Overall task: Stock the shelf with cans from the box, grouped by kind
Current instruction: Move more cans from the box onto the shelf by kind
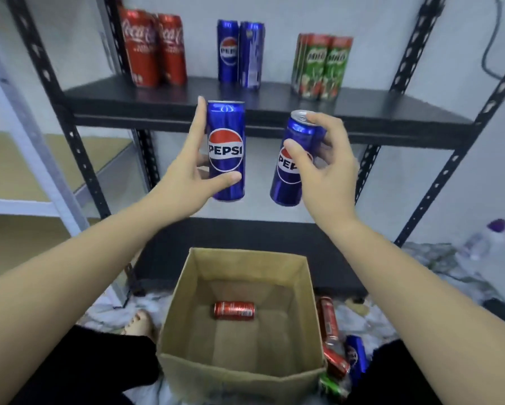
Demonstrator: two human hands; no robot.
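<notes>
Blue aluminium is showing in both grips: the left hand (197,171) is wrapping thumb and fingers round the body of an upright Pepsi can (226,150), while the right hand (323,165) is pinching a second, tilted Pepsi can (289,168) near its top. Both are hovering below the shelf (187,97), where Coke cans (153,48), a Pepsi pair (241,54) and Milo cartons (323,65) are standing grouped. One red can (234,310) is lying in the box (239,375). The slim cans are probably smooth, rigid and moderately heavy; a mid-body hold looks safest.
</notes>
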